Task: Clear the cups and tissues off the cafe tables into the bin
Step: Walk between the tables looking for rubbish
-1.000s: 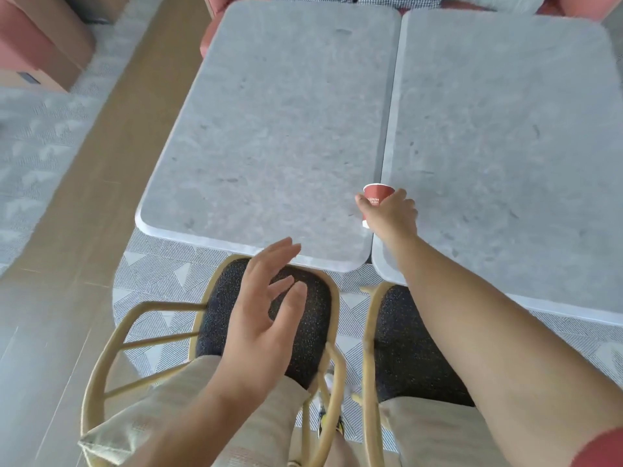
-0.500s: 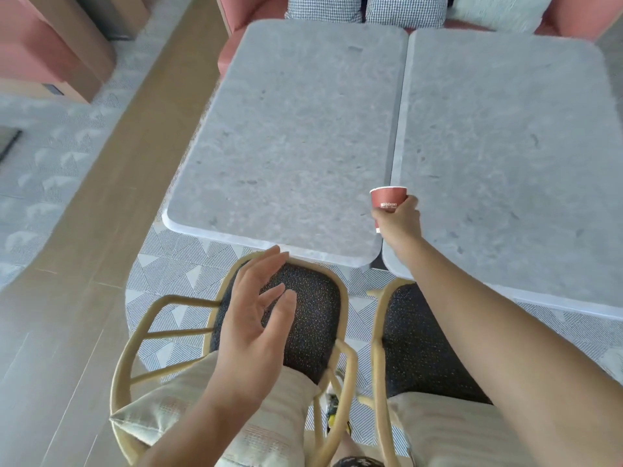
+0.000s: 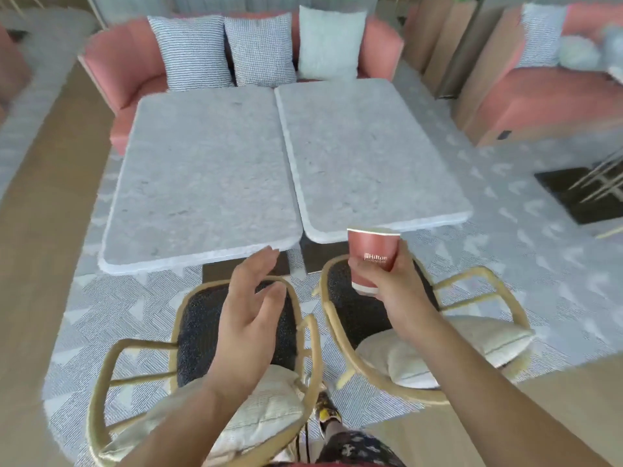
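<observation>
the right hand (image 3: 392,281) grips the red cup (image 3: 371,254) upright above a chair (image 3: 350,318), just off the tabletop (image 3: 364,156), left hand (image 3: 251,315) open and empty; best keep it level while seeking the bin, unseen here

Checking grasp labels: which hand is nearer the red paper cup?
Right. The right hand grips the red paper cup round its lower half; the left hand is open, apart to the cup's left.

One cup (image 3: 372,257), two tables (image 3: 202,176) (image 3: 367,156), two chairs (image 3: 101,382) (image 3: 485,278)
</observation>
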The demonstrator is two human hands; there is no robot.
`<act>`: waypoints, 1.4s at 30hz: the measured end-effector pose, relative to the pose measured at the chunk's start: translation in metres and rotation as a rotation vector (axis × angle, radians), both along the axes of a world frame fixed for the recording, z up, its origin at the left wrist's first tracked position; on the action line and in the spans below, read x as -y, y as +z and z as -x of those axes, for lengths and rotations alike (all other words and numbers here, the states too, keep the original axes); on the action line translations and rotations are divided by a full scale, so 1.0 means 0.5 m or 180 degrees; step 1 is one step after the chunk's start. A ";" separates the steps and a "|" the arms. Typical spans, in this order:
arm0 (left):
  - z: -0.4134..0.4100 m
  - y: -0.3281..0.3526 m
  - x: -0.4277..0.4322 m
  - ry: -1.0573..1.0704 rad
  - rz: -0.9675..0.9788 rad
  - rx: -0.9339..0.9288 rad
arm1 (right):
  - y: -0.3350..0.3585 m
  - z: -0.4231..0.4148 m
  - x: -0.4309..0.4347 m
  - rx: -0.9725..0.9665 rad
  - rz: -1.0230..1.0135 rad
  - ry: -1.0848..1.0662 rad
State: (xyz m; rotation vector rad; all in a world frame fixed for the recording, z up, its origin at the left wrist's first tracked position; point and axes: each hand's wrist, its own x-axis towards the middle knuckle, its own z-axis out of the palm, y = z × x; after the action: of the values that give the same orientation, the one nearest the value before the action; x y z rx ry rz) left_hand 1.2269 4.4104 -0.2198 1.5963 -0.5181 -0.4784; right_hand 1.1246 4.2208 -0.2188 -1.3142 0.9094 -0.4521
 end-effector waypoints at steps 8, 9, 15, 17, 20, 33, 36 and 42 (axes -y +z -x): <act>0.179 0.006 0.022 -0.1102 0.0186 -0.0045 | 0.017 0.286 -0.096 -0.0015 0.0387 -0.0909; 0.203 0.013 0.028 -0.1265 0.0179 -0.0013 | 0.020 0.320 -0.108 -0.0009 0.0424 -0.1069; 0.343 0.040 0.076 -0.2061 0.0250 -0.0044 | 0.030 0.509 -0.156 0.0009 0.0567 -0.1962; 0.400 0.049 0.096 -0.2292 0.0269 -0.0068 | 0.032 0.572 -0.168 0.0043 0.0548 -0.2230; 0.504 0.063 0.126 -0.2685 0.0343 0.0009 | 0.040 0.676 -0.186 0.0334 0.0561 -0.2444; 1.118 0.053 0.235 -0.3873 0.0470 -0.0124 | 0.064 1.252 -0.248 0.0764 0.0650 -0.3638; 1.247 0.054 0.247 -0.4130 0.0460 -0.0172 | 0.065 1.370 -0.256 0.0882 0.0508 -0.3890; 1.431 0.056 0.275 -0.4580 0.0478 -0.0205 | 0.065 1.543 -0.271 0.1315 0.0242 -0.4252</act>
State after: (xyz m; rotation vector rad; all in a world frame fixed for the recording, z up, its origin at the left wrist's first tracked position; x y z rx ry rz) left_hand 0.5112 4.2728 -0.1918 0.8223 -1.5876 -1.4822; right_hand 0.3532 4.3564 -0.1864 -0.4543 1.3183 -1.7156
